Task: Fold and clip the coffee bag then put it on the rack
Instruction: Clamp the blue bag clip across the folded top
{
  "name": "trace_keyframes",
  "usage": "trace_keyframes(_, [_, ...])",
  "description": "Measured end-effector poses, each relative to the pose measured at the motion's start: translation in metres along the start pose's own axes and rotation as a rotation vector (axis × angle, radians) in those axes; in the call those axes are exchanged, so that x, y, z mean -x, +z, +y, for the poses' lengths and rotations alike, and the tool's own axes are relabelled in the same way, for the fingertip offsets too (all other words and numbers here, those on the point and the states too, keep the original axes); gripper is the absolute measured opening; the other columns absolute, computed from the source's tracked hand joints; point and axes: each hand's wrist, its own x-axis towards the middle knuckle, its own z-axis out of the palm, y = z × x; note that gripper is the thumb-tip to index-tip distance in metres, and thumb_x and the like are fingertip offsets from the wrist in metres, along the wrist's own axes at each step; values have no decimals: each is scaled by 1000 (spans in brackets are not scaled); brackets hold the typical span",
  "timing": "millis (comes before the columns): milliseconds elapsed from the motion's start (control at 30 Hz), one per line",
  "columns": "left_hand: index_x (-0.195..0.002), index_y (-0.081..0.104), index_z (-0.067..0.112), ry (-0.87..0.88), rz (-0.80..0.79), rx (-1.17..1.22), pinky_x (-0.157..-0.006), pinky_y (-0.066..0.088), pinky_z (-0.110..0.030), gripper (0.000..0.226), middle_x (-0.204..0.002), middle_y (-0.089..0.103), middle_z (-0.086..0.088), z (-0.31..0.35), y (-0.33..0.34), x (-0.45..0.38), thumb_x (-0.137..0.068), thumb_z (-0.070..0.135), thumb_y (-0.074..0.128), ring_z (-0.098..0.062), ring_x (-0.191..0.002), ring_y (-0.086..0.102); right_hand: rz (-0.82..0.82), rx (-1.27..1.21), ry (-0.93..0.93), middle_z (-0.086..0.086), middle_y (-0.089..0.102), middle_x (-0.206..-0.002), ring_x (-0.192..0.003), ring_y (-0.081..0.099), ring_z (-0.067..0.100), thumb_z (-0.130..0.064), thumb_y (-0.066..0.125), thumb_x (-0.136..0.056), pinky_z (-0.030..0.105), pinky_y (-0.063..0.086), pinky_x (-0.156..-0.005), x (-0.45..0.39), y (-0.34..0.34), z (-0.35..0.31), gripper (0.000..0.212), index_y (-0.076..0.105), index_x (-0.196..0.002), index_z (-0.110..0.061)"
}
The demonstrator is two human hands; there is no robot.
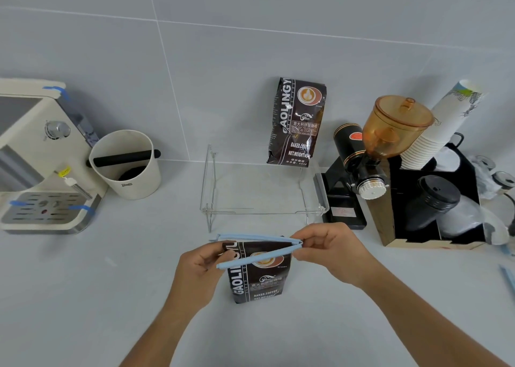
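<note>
On the grey tabletop (83, 283), left hand (199, 271) steadies the coffee bag (259, 280) while right hand (331, 251) pinches the open blue clip (257, 251); press it shut squarely across the fold.

Two coffee bags (260, 271) (296, 121), one blue clip (255, 258), one clear rack (262, 193).

Large pale grey wall tiles (278, 18) with thin light grout lines are filling the space beyond the hands, meeting a matching light grey tabletop (111, 283) that is stretching out under and around them. Even, soft light is falling across both, casting only faint shadows. Far to the left of the hands a cream espresso machine (41, 157) is sitting on the tabletop; to the right a black organiser box (434, 199) is standing.
</note>
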Motion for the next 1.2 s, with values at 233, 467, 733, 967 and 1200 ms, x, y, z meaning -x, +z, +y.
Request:
trace_keyframes(233, [-76, 79, 38, 6, 72, 62, -72, 54, -12, 58, -80, 79, 15, -2, 6, 4, -80, -17, 62, 0, -76, 70, 8, -15, -53, 14, 72, -78, -71, 65, 19, 10, 73, -75, 21, 57, -70, 1, 5, 6, 25, 77, -87, -11])
trace_keyframes(467, [-76, 80, 34, -27, 109, 124, -71, 56, -14, 53, -80, 79, 9, -7, 8, 5, -79, -17, 64, -4, -76, 72, 14, 115, -121, 24, 70, -85, -74, 66, 22, 2, 74, -78, 26, 57, -76, 1, 7, 8, 18, 76, -89, -12])
trace_keyframes(733, [-108, 58, 42, 28, -38, -328, -77, 51, -8, 53, -101, 70, 26, 6, -25, 8, -71, 12, 82, 5, -91, 65, 24, 366, -212, -3, 68, -82, -70, 61, 10, -6, 74, -81, 13, 51, -67, 4, 8, 3, 16, 75, -92, -17])
trace_keyframes(967, [-125, 46, 48, 248, -459, -1051, -70, 38, -8, 59, -105, 52, 34, 46, -50, -21, -73, 76, 44, 9, -91, 52, 20, 451, -203, 2, 69, -83, -75, 61, 18, -12, 70, -85, 16, 52, -66, 5, 8, 3, 14, 73, -93, -22])
trace_keyframes(1200, [-97, 58, 26, 434, -696, -1274, -67, 43, -27, 48, -86, 62, 8, 62, -57, -38, -88, 66, 33, -15, -75, 57, 17, 546, -208, -4, 69, -81, -77, 60, 12, -19, 68, -86, 21, 53, -66, 7, 8, 3, 17, 68, -90, -35])
